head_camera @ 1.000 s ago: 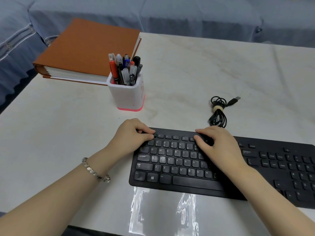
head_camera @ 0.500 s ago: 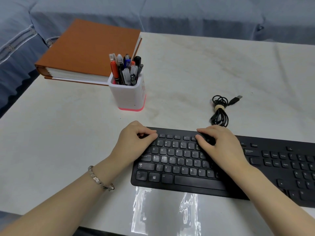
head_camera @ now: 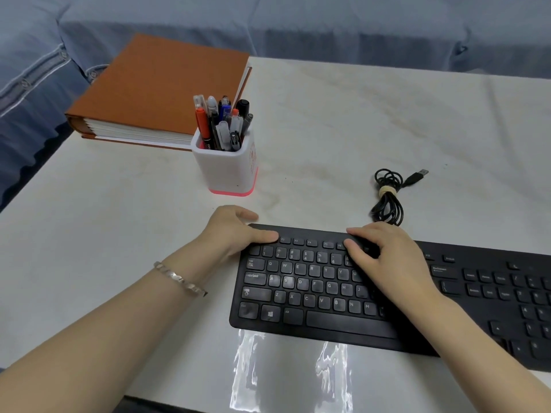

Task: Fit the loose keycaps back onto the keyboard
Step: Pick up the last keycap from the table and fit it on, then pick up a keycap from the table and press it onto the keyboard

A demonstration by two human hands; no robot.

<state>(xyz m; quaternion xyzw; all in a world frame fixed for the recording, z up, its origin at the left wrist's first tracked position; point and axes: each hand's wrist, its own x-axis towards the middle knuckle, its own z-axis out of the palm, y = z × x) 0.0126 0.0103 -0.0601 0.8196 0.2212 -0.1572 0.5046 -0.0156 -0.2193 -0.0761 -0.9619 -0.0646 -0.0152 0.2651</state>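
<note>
Keycaps cannot be picked out as loose pieces from this view; any in play is probably hidden under the fingers. The black keyboard (head_camera: 313, 287) lies flat on the pale table (head_camera: 328, 129), at about five o'clock from the white pen holder (head_camera: 226, 168). The left hand (head_camera: 235, 231) rests on its upper left corner, thumb flat along the function row, holding nothing visible. The right hand (head_camera: 384, 257) presses down near the number row, fingers curled together; whether they cover a cap I cannot tell. Caps like these are light, hard and slippery: pinch by the sides, seat squarely, press straight down.
</note>
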